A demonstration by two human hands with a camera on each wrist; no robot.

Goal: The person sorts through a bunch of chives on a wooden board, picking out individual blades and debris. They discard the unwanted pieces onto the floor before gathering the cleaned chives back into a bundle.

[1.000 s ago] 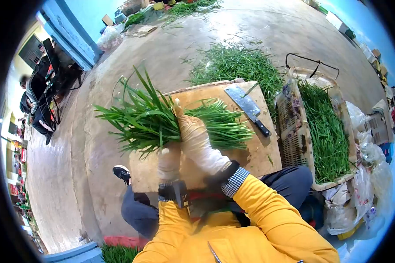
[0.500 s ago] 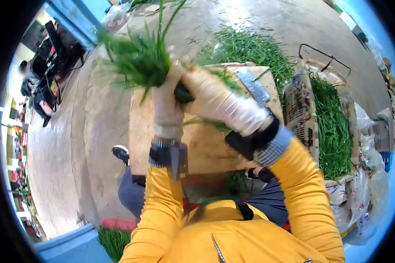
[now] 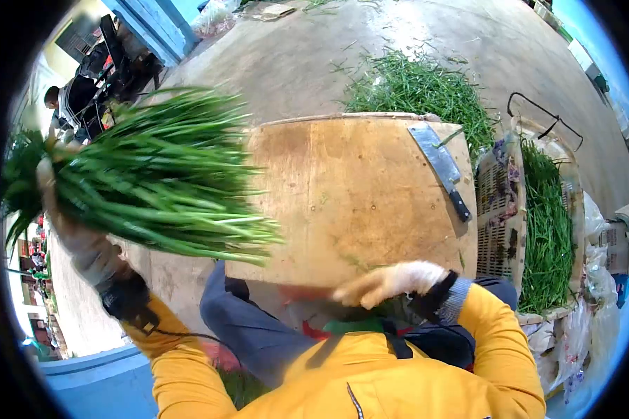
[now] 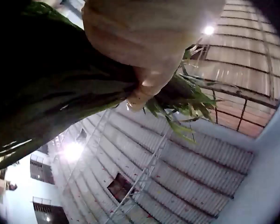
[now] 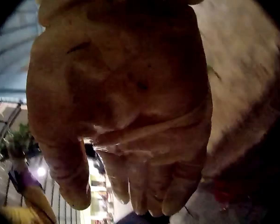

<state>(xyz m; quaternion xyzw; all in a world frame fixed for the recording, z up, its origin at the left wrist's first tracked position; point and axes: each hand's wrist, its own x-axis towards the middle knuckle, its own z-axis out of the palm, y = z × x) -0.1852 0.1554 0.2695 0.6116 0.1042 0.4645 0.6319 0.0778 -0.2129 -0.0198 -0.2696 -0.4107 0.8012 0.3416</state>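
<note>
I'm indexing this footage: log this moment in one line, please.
left hand: grips leafy green bunch | right hand: empty, fingers extended | cleaver: on wooden board | crate: greens inside

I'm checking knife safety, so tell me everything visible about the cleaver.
The cleaver has a broad, grey, metal-looking blade and a black handle. It lies flat near the right edge of the wooden board, handle at the near end. A green stalk lies partly over the blade; nobody holds the cleaver.

Two hands, one leafy bundle, one cleaver, one board
</note>
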